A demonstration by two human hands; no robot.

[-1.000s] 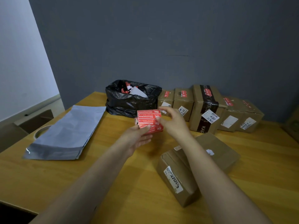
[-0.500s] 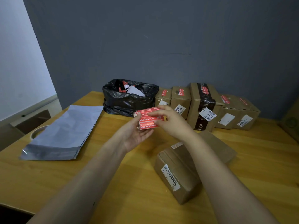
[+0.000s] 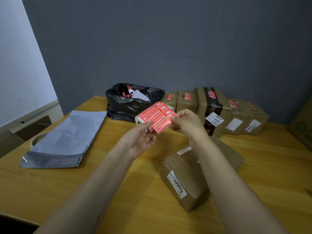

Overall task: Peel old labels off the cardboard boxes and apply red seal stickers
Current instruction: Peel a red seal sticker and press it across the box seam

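Red seal stickers (image 3: pixel 156 116), printed with white characters and wound on a pale core, were held in the air above the middle of a wooden table (image 3: pixel 50 191), a short length of the strip unrolled and curling toward the camera. The person's left hand (image 3: pixel 141 141) gripped the roll from below, thumb pressed on its red face and fingers curled under it. The right hand (image 3: pixel 187 122) pinched the loose end of the strip between thumb and bent fingers.

A brown cardboard box (image 3: pixel 185 179) lay on the table just below the hands, a white printed label (image 3: pixel 177 184) stuck on its near left face; the right forearm crossed over the box and hid much of its top. Five more boxes (image 3: pixel 236 119) stood in a row against the dark grey wall, each with a red sticker on top and three with white labels on the front. The roll and the right hand covered the lower part of the two leftmost.

A black rubbish bag (image 3: pixel 128 107), open and holding scraps of red and white paper, sat at the left end of that row. A flat stack of grey mailer bags (image 3: pixel 67 137) lay well to the left, its far edge overlapping a tape roll (image 3: pixel 36 140) at the table's side.
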